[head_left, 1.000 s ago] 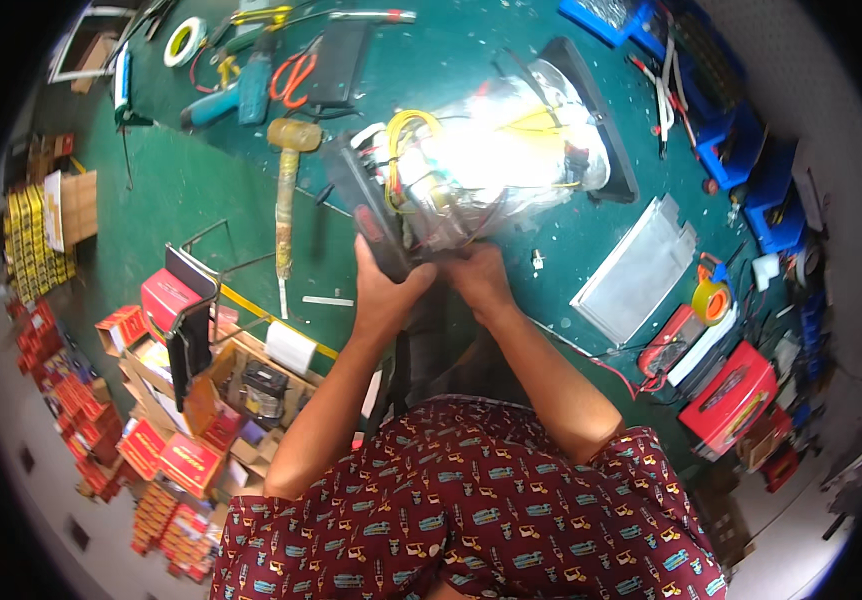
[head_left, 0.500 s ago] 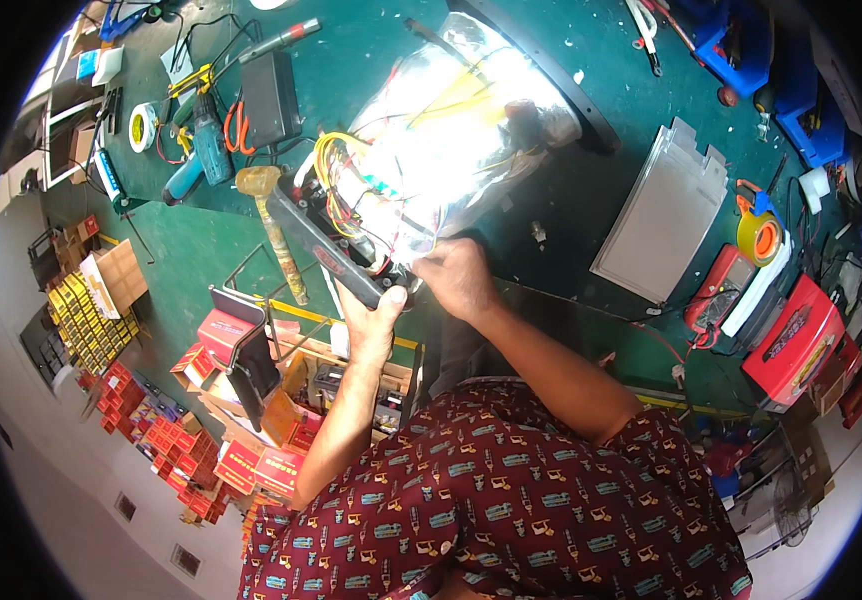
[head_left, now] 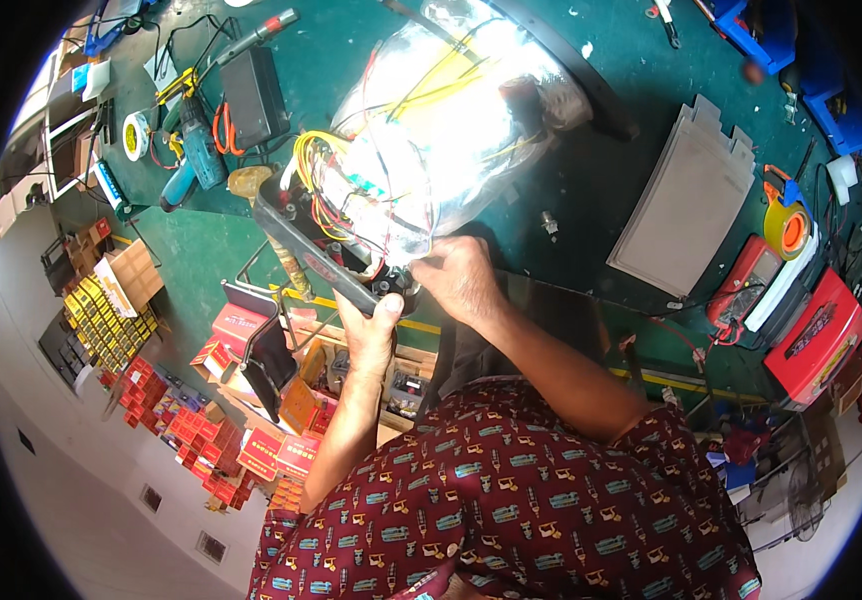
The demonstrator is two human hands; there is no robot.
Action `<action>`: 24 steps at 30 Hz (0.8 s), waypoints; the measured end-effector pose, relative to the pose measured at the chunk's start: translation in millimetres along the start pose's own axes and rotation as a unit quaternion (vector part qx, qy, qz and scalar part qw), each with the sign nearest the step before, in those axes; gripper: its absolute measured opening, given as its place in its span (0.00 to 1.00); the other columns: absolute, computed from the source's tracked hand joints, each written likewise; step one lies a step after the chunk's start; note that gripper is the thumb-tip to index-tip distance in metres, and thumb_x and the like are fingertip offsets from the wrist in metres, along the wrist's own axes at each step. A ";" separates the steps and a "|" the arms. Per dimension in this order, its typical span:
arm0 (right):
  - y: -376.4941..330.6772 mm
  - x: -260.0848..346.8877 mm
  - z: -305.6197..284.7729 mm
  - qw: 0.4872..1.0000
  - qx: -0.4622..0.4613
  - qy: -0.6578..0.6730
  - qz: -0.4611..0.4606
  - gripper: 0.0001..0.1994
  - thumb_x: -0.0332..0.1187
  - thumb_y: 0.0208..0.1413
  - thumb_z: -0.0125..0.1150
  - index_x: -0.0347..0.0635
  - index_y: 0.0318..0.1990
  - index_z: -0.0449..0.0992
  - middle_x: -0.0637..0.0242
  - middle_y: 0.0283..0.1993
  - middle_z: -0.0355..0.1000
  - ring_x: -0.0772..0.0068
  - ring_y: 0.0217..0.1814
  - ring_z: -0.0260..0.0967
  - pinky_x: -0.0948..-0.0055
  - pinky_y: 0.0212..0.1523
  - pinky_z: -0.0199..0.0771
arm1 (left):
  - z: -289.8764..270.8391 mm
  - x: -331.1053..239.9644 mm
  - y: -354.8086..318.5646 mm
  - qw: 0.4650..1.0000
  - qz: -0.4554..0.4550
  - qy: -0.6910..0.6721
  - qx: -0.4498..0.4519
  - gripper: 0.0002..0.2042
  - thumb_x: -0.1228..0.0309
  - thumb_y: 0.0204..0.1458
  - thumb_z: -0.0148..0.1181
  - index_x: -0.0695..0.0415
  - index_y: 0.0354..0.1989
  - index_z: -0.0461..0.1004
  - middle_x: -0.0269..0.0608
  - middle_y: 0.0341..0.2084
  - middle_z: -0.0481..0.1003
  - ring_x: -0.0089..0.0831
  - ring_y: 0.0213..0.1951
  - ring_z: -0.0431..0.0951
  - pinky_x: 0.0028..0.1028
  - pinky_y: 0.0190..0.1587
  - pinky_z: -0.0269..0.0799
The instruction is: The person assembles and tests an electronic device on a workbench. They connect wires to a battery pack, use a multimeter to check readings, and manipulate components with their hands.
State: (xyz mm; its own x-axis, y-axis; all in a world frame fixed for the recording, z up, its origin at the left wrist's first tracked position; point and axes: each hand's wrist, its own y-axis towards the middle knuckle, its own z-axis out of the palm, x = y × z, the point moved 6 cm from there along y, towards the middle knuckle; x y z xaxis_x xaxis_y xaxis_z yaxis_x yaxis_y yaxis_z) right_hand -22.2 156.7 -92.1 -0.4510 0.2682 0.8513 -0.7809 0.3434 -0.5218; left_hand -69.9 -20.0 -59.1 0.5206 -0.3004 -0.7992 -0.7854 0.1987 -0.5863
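Observation:
A silver, shiny wrapped pack (head_left: 471,150) lies on the green bench, washed out by glare, with yellow, red and black wires (head_left: 317,165) spilling from its near left side. Along that side runs a long black plastic end panel (head_left: 301,245), tilted. My left hand (head_left: 369,330) is closed around the panel's near end, thumb on top. Close beside it, my right hand (head_left: 463,282) has its fingers pinched together at the wires and small black parts by that end. What those fingertips hold is too small and covered to make out.
Left of the pack lie a mallet (head_left: 289,268), a teal cordless drill (head_left: 201,150), a black adapter box (head_left: 255,95) and a tape roll (head_left: 135,136). To the right are flat grey plates (head_left: 686,205), orange-yellow tape (head_left: 789,232), a red multimeter (head_left: 744,280) and a red box (head_left: 817,335).
The whole view has shifted and turned slightly. Both hands keep their places at the panel's near end, and the right fingers remain pinched there.

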 end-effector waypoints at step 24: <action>-4.7 -8.0 3.9 0.999 -0.026 -0.018 0.043 0.10 0.35 0.52 0.67 0.40 0.39 0.84 0.49 0.32 0.79 0.47 0.36 0.79 0.56 0.39 0.77 | 3.3 -2.9 1.2 1.000 0.000 -0.023 -0.004 0.44 0.61 0.44 0.73 0.61 0.68 0.55 0.43 0.57 0.64 0.34 0.57 0.66 0.36 0.62 0.63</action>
State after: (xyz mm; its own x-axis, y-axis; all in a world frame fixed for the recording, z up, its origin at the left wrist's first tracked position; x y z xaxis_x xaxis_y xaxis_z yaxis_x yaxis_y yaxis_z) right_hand -16.6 149.5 -96.3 -0.5311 0.2662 0.8044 -0.7153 0.3680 -0.5941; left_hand -71.3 -15.8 -57.9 0.5356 -0.2577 -0.8042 -0.7876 0.1912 -0.5858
